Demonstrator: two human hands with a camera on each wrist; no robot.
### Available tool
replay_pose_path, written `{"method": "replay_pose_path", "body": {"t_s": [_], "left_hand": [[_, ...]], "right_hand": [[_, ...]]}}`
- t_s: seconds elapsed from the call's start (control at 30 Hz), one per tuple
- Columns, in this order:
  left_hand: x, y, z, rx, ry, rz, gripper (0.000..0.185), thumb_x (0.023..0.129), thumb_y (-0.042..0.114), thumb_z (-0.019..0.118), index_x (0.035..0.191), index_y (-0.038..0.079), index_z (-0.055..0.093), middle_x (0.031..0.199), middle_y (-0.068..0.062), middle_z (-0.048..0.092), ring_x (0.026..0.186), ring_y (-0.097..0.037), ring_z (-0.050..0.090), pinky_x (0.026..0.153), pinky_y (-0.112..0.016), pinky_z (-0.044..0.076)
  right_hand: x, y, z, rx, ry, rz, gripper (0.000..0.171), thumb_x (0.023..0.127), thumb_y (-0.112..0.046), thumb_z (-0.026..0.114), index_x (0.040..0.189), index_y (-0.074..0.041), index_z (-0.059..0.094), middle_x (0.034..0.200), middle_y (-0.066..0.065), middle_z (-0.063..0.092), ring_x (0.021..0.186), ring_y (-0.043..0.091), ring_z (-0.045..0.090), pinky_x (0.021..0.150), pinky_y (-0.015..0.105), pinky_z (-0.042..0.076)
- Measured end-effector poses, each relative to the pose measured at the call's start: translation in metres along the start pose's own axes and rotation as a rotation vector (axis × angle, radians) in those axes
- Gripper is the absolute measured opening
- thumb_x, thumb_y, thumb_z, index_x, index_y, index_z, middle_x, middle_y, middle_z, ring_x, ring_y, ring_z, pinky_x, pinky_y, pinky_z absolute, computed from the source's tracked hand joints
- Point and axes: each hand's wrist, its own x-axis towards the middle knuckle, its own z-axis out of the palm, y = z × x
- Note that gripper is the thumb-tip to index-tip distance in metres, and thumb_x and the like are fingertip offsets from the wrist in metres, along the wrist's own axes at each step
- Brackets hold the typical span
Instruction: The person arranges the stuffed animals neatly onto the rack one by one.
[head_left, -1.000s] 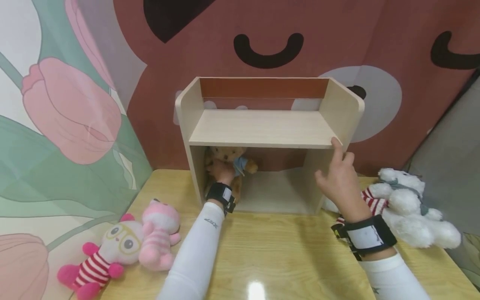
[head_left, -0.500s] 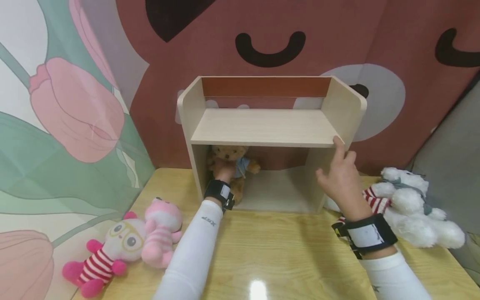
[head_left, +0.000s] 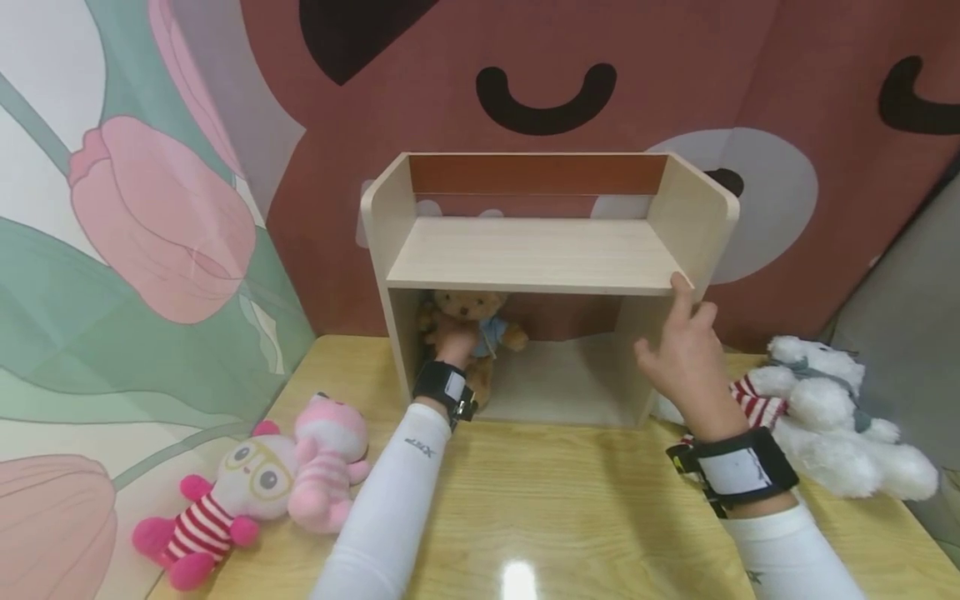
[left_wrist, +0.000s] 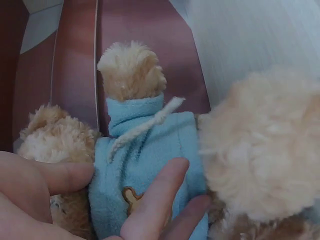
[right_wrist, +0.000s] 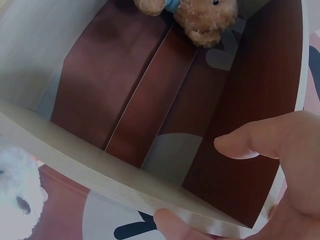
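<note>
A brown teddy bear (head_left: 491,333) in a blue shirt sits upright at the left of the lower compartment of a pale wooden shelf (head_left: 525,254). My left hand (head_left: 453,340) reaches in to its chest. The left wrist view shows thumb and fairly straight fingers spread over the blue shirt (left_wrist: 150,130), thumb at the edge by the bear's head. My right hand (head_left: 686,367) touches the front right corner of the middle board, index finger extended and thumb held apart. In the right wrist view that thumb (right_wrist: 235,145) overlaps the compartment, while another fingertip lies along the side panel's edge.
On the wooden table (head_left: 540,500), a pink-and-white plush in striped clothes (head_left: 210,508) and a pink plush (head_left: 327,462) lie left of the shelf. White plush toys (head_left: 832,425) lie at right. A patterned wall (head_left: 525,50) stands behind.
The bear has shifted slightly right within the compartment, more of its head showing, with my left hand moving along with it. My right hand stays at the shelf corner.
</note>
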Motion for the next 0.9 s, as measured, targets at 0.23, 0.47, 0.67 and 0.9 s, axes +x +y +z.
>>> {"method": "replay_pose_path", "body": {"t_s": [0.23, 0.47, 0.67, 0.9], "left_hand": [[0.003, -0.002, -0.001, 0.044, -0.028, -0.009, 0.084, 0.099, 0.029, 0.057, 0.160, 0.029, -0.001, 0.151, -0.038, 0.009, 0.130, -0.052, 0.034, 0.068, -0.046, 0.060], [-0.002, 0.001, -0.005, 0.040, -0.030, 0.018, 0.082, 0.098, 0.028, 0.059, 0.160, 0.027, 0.004, 0.151, -0.038, 0.009, 0.130, -0.052, 0.034, 0.068, -0.046, 0.060], [-0.009, -0.001, -0.006, 0.088, -0.016, 0.120, 0.083, 0.097, 0.021, 0.057, 0.161, 0.022, 0.004, 0.152, -0.037, 0.016, 0.127, -0.051, 0.041, 0.077, -0.050, 0.058], [-0.010, -0.002, -0.008, 0.196, -0.023, 0.187, 0.075, 0.097, 0.022, 0.055, 0.159, 0.013, 0.013, 0.149, -0.030, 0.034, 0.128, -0.046, 0.043, 0.102, -0.055, 0.042]], "right_hand": [[0.000, 0.000, 0.000, -0.005, 0.010, -0.014, 0.100, 0.082, -0.016, 0.071, 0.156, -0.002, 0.006, 0.117, 0.045, 0.037, 0.071, 0.055, 0.056, 0.055, 0.057, 0.049], [0.001, -0.001, 0.000, -0.014, 0.007, -0.014, 0.101, 0.082, -0.016, 0.071, 0.156, -0.002, 0.005, 0.114, 0.044, 0.037, 0.069, 0.053, 0.056, 0.053, 0.055, 0.048], [0.004, -0.001, 0.000, -0.010, 0.001, -0.012, 0.101, 0.082, -0.016, 0.072, 0.156, -0.002, 0.004, 0.115, 0.044, 0.036, 0.068, 0.051, 0.056, 0.052, 0.052, 0.047], [0.003, -0.001, 0.002, -0.023, 0.012, -0.013, 0.102, 0.081, -0.016, 0.073, 0.156, -0.002, 0.006, 0.112, 0.043, 0.038, 0.067, 0.050, 0.055, 0.050, 0.051, 0.045]]}}
